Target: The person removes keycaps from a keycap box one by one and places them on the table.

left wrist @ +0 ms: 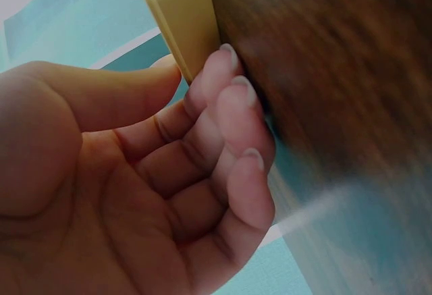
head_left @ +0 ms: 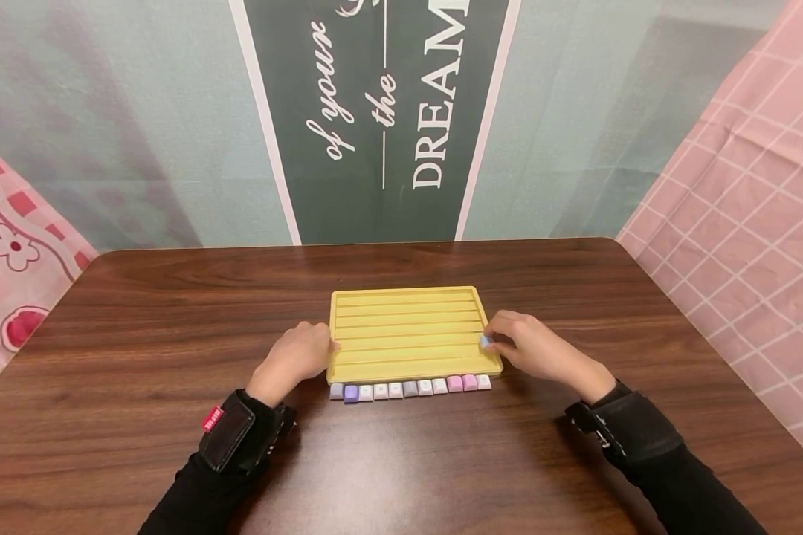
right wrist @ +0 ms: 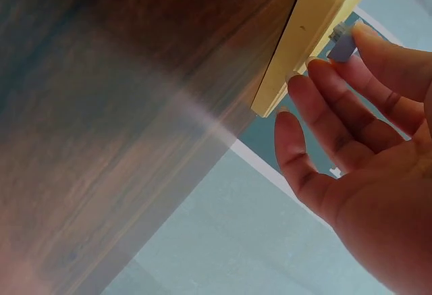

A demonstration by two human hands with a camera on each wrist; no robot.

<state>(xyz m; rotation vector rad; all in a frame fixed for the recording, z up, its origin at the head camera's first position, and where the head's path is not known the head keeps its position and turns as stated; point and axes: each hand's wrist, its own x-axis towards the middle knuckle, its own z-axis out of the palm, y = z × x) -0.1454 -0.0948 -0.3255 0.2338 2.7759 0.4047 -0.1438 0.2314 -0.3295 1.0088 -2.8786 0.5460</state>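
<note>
A yellow ridged tray (head_left: 408, 327) lies on the table. My left hand (head_left: 299, 351) holds its left edge: in the left wrist view the thumb rests at the rim of the tray (left wrist: 192, 21) and the curled fingers sit against its side. Over the tray's right edge, my right hand (head_left: 535, 345) pinches a light blue keycap (head_left: 485, 342) between thumb and index finger. The right wrist view shows this keycap (right wrist: 343, 44) tilted beside the tray wall (right wrist: 290, 52), the other fingers loosely bent. A row of keycaps (head_left: 410, 388), white, grey, purple and pink, lines the tray's near side.
The brown wooden table (head_left: 401, 461) extends around the tray. Behind it hangs a green-grey cloth with white lettering (head_left: 435, 104). Pink checked fabric (head_left: 763, 215) hangs at the right, patterned pink fabric (head_left: 13, 253) at the left.
</note>
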